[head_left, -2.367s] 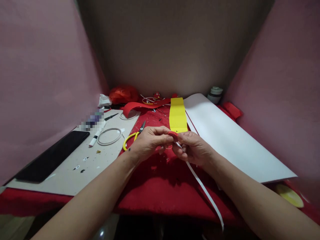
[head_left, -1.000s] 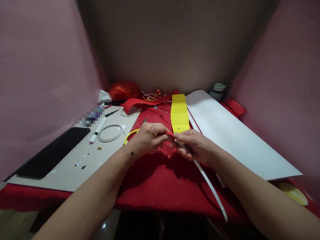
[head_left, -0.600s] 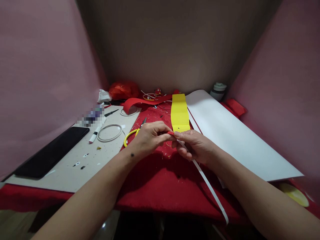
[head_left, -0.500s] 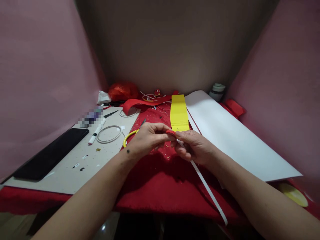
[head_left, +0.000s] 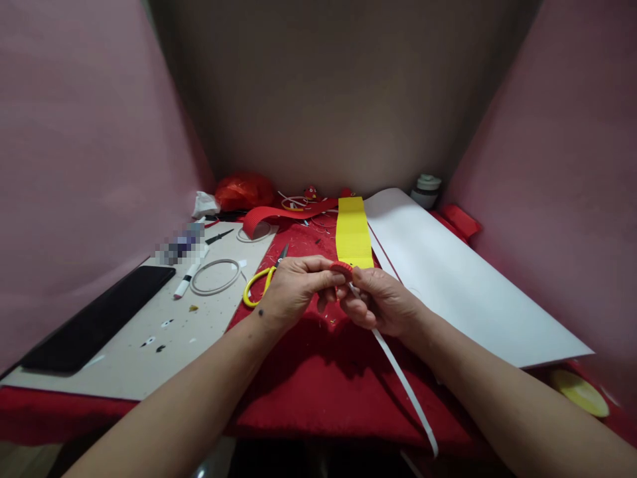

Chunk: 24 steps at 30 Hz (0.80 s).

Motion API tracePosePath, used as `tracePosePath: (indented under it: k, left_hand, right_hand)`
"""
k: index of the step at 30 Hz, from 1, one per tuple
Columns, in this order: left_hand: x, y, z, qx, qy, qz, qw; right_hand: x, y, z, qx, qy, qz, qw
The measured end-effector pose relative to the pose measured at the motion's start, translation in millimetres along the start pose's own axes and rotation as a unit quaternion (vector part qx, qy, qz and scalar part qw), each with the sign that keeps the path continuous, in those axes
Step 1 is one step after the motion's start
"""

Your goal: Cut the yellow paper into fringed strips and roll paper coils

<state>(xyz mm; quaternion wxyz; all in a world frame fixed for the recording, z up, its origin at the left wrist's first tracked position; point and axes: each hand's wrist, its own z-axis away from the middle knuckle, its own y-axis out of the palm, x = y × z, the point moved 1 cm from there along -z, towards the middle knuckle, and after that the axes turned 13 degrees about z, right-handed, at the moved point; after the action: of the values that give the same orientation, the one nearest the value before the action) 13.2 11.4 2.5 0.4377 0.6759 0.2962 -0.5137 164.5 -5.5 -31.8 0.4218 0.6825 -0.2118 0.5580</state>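
Note:
My left hand (head_left: 293,292) and my right hand (head_left: 381,302) meet above the red cloth (head_left: 318,378), fingertips pinched together on a small red corrugated roll (head_left: 342,268). A long white paper strip (head_left: 403,385) runs from the roll under my right hand and hangs down toward me. A yellow corrugated strip (head_left: 353,232) lies flat just behind the hands. Yellow-handled scissors (head_left: 261,282) rest on the cloth left of my left hand.
A grey board (head_left: 149,345) at left carries a black tablet (head_left: 94,318), a white marker (head_left: 185,284) and a white ring (head_left: 215,276). A large white sheet (head_left: 468,285) lies at right. A red ribbon (head_left: 279,214), red bag (head_left: 245,191) and jar (head_left: 426,188) stand at the back.
Both hands have stayed together on the red roll, turning it slightly. The white strip's hanging end has swung a little. The view has shifted slightly downward.

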Motion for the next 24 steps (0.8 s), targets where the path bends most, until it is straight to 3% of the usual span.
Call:
tracePosePath:
  k: [8,11,17,24]
  left_hand:
    - [5,-2.2,-1,0.078,0.046,-0.001,0.996]
    - [5,-4.6,-2,0.069,0.055,-0.042,0.995]
    - [4,-10.5,-5,0.09,0.005,-0.043,0.995]
    - [-4,-13.7,-4,0.1,0.021,-0.096,0.99]
  right_hand:
    - [2,5,-1,-0.008,-0.007,-0.001,1.0]
    - [2,2,-1,0.0,0.005,0.01,1.0]
    - [7,1,1,-0.012,0.026,0.051,0.998]
    - [9,4,3,-0.019,0.044,0.049,0.998]
